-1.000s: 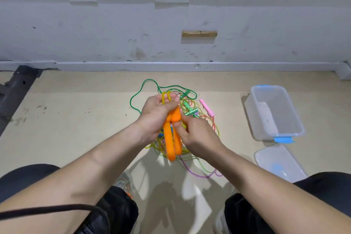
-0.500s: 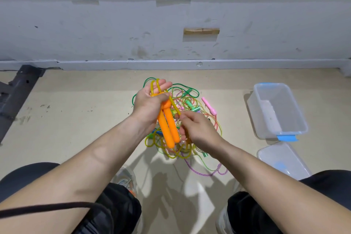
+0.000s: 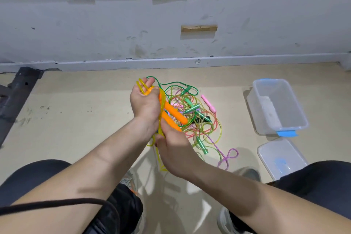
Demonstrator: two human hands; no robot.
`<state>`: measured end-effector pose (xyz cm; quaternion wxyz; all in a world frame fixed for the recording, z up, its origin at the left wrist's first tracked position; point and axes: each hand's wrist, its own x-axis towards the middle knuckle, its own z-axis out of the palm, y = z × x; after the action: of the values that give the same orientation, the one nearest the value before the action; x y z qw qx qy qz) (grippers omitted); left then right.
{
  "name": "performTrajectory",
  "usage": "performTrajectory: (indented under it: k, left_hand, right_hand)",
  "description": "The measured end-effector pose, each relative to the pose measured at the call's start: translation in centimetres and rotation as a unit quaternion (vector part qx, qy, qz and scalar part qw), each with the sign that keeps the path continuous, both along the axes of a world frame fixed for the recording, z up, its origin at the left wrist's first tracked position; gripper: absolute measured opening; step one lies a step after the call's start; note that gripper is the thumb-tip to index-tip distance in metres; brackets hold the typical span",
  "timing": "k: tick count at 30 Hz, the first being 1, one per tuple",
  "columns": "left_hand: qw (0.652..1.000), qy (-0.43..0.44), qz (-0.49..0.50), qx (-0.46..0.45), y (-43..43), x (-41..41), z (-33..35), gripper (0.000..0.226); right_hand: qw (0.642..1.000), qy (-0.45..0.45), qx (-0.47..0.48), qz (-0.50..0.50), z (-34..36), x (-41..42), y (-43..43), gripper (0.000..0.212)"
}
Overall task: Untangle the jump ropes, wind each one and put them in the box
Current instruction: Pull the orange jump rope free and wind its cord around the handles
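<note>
My right hand (image 3: 175, 151) is closest, fingers curled round the yellow cord (image 3: 139, 84). Just beyond it my left hand (image 3: 145, 101) grips the two orange handles (image 3: 172, 113), thumb pressed on their tops and loops of cord over my fingers. Behind them the tangle of ropes (image 3: 201, 126) lies on the floor (image 3: 76, 119). To the right sits the lid (image 3: 281, 157), and further back the open box (image 3: 266, 109).
</note>
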<state>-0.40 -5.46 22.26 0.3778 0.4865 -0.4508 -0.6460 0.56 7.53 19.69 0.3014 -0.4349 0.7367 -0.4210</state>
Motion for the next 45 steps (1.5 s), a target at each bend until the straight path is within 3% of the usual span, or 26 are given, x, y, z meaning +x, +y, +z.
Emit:
performTrajectory:
  k: [2, 4, 9, 11, 13, 15, 17, 19, 24, 28, 31, 33, 41, 45]
  left_hand:
    - [0.999, 0.011, 0.004, 0.048, -0.3, -0.3, 0.3, 0.036]
    - [0.996, 0.031, -0.005, 0.089, -0.4, -0.4, 0.7, 0.035]
    - [0.994, 0.017, -0.052, 0.095, 0.4, 0.0, 0.9, 0.052]
    - [0.995, 0.005, -0.050, 0.083, 0.4, 0.1, 1.0, 0.054]
    - [0.995, 0.007, -0.043, 0.084, 0.2, 0.2, 1.3, 0.046]
    - [0.993, 0.022, -0.045, 0.108, -0.2, 0.2, 1.6, 0.039]
    - [0.985, 0.065, -0.062, 0.149, -0.9, 0.3, 2.0, 0.035]
    - [0.970, 0.109, -0.101, 0.190, -1.7, 0.6, 2.7, 0.036]
    - [0.924, 0.088, -0.327, 0.175, -1.3, 2.4, 3.8, 0.061]
    - [0.884, -0.027, -0.467, 0.005, 0.2, 2.9, 3.2, 0.069]
    - [0.865, -0.098, -0.479, -0.111, 0.3, 2.8, 3.1, 0.069]
    - [0.858, -0.104, -0.483, -0.140, 0.1, 2.9, 3.0, 0.070]
    - [0.840, -0.097, -0.522, -0.107, 1.2, 3.2, 2.6, 0.072]
    - [0.841, -0.086, -0.523, -0.108, 1.4, 3.0, 2.6, 0.066]
  right_hand:
    - [0.991, 0.133, -0.001, 0.008, -1.0, -0.6, 0.1, 0.049]
    - [0.972, 0.235, 0.019, 0.007, -1.1, -1.4, 0.0, 0.055]
    - [0.923, 0.379, 0.051, -0.025, -0.9, -2.7, 0.4, 0.057]
    - [0.903, 0.427, 0.018, -0.038, -1.7, -1.9, 0.4, 0.054]
    - [0.942, 0.334, -0.017, -0.026, -1.3, -1.1, 0.4, 0.049]
    - [0.991, 0.112, -0.042, -0.054, -0.8, -1.1, 0.4, 0.031]
    - [0.993, -0.097, -0.023, -0.066, -0.4, -2.1, 0.7, 0.024]
    - [0.981, -0.186, 0.020, -0.046, -0.3, -3.8, 1.2, 0.039]
    - [0.976, -0.201, 0.065, -0.057, 0.7, -9.2, 2.5, 0.031]
    - [0.952, -0.287, 0.039, -0.102, 1.7, -11.3, 2.9, 0.016]
    - [0.923, -0.367, 0.040, -0.106, 2.4, -11.4, 2.6, 0.024]
    - [0.928, -0.355, 0.048, -0.105, 2.9, -11.2, 2.4, 0.026]
    - [0.960, -0.242, 0.108, -0.089, 4.5, -10.7, 2.5, 0.031]
    - [0.948, -0.304, 0.047, -0.079, 4.8, -10.5, 2.6, 0.023]
